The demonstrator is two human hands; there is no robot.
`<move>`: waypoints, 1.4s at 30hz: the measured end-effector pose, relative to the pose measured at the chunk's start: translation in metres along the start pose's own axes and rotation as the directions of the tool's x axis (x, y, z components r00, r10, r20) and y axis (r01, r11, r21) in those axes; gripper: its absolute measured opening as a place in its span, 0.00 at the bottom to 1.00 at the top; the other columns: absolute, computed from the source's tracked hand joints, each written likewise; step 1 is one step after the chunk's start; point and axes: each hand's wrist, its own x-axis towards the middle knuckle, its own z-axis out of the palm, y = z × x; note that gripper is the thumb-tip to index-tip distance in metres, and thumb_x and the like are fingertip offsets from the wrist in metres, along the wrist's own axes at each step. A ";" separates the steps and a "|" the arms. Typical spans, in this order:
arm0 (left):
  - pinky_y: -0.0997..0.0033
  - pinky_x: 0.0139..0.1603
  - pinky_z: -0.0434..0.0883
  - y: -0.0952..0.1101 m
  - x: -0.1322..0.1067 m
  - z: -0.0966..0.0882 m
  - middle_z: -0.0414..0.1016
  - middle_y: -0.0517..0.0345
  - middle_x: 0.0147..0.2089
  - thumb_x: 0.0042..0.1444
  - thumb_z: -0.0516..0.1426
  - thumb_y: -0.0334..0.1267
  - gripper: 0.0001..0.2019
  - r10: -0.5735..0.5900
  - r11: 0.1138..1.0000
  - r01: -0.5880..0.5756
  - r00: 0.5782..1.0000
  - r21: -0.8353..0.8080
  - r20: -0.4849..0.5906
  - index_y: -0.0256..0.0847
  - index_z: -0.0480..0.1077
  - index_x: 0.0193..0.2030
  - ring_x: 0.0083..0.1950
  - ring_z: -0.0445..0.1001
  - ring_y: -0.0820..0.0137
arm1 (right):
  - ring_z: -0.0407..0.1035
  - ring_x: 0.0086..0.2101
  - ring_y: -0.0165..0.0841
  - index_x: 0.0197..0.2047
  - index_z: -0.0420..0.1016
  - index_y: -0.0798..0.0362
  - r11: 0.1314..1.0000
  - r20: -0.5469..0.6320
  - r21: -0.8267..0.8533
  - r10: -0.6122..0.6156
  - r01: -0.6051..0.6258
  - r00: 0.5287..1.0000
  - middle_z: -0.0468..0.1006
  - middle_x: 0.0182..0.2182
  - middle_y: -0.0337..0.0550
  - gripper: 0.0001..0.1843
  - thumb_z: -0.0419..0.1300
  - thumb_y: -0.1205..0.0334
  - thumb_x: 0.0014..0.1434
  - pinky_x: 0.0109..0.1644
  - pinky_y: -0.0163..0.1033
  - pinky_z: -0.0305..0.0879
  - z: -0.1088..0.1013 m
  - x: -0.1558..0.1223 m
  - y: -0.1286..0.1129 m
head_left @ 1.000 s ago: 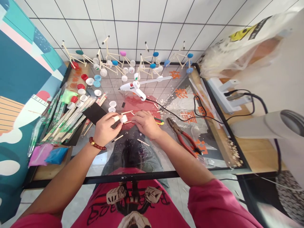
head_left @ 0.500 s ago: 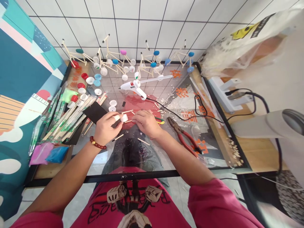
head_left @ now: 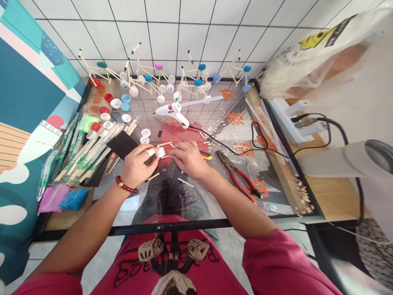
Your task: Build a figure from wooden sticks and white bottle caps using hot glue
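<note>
Between the thumb and fingers of my left hand (head_left: pixel 136 166) are white bottle caps (head_left: pixel 160 153). My right hand (head_left: pixel 190 159), close beside it, pinches thin wooden sticks (head_left: pixel 166 144) joined at an angle, which reach over to the caps. Its fingertips hide part of the sticks. Under both hands lies a red translucent sheet (head_left: pixel 172 131) on the glass tabletop. A white hot glue gun (head_left: pixel 172 112) rests just beyond them. A cutter with a yellow end (head_left: pixel 206 155) pokes out beside my right hand.
Stick figures with coloured caps (head_left: pixel 198 82) line the back. Wrapped chopsticks (head_left: pixel 92 153) and a black card (head_left: pixel 123 144) lie left, near loose caps (head_left: pixel 116 103). Red-handled pliers (head_left: pixel 238 174) lie right, by the glue gun's cord (head_left: pixel 229 150). A power strip (head_left: pixel 291 123) stands on the right edge.
Both hands stay in nearly the same place, still holding the caps and sticks. The view has shifted very slightly.
</note>
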 end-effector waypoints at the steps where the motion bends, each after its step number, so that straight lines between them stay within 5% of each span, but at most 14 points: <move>1: 0.67 0.48 0.76 0.000 0.000 0.000 0.80 0.51 0.46 0.59 0.60 0.31 0.11 0.000 1.000 0.000 1.000 0.000 -0.004 0.40 0.78 0.48 0.45 0.80 0.65 | 0.70 0.42 0.36 0.41 0.79 0.51 1.000 0.000 0.001 -0.002 0.002 1.000 0.78 0.37 0.44 0.09 0.56 0.63 0.70 0.49 0.44 0.52 0.000 0.000 0.000; 35: 0.68 0.46 0.78 -0.003 0.002 0.000 0.80 0.53 0.47 0.58 0.62 0.32 0.11 -0.102 0.988 0.104 0.995 -0.118 0.022 0.41 0.78 0.47 0.39 0.79 0.69 | 0.69 0.41 0.37 0.41 0.79 0.50 1.000 0.028 -0.027 0.015 -0.014 1.000 0.78 0.37 0.44 0.11 0.55 0.62 0.69 0.48 0.44 0.50 0.002 0.002 -0.001; 42: 0.67 0.45 0.78 -0.001 0.002 -0.001 0.81 0.53 0.47 0.58 0.61 0.33 0.11 -0.118 0.987 0.121 0.992 -0.105 0.036 0.42 0.78 0.47 0.38 0.79 0.69 | 0.70 0.44 0.38 0.48 0.77 0.51 0.999 0.010 -0.007 0.047 -0.047 0.999 0.79 0.42 0.46 0.10 0.59 0.64 0.65 0.50 0.45 0.50 -0.001 0.001 -0.004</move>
